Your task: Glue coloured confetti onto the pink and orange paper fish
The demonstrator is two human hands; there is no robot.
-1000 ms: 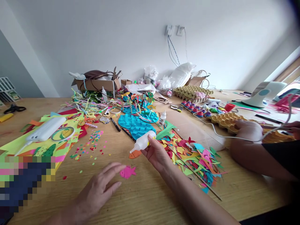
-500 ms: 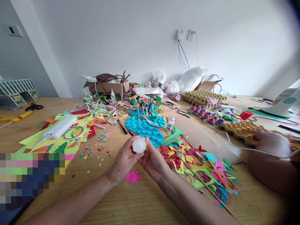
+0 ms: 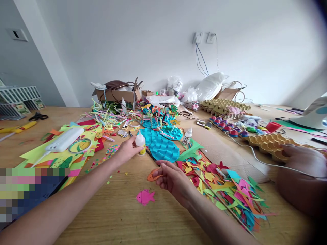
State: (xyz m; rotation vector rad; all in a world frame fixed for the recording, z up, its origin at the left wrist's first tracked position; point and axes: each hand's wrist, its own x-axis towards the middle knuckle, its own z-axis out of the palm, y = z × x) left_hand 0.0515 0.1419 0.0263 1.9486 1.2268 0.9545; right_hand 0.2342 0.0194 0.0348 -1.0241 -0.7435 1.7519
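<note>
My left hand (image 3: 130,148) grips a white glue bottle (image 3: 140,143) with a yellow label, upright at the near edge of the blue paper pieces (image 3: 163,146). Between the fingertips of my right hand (image 3: 170,177) is an orange paper fish (image 3: 152,174), its tail end hidden by the fingers. A pink paper fish (image 3: 145,197) lies flat on the table just below it. Behind the right hand stands a second glue bottle (image 3: 187,136). A black pen (image 3: 130,133) lies partly behind my left hand.
Colourful paper scraps (image 3: 224,187) heap up on the right beside a cardboard sheet (image 3: 230,160). Another person's hand (image 3: 297,158) rests by an egg tray (image 3: 268,143), with a white cable (image 3: 265,163) crossing near it. Paper sheets and a white power bank (image 3: 65,139) lie left.
My hands have separated. The glue bottle, formerly tipped between both hands, now stands upright in my left hand farther forward. My right hand has moved down and right with the orange fish.
</note>
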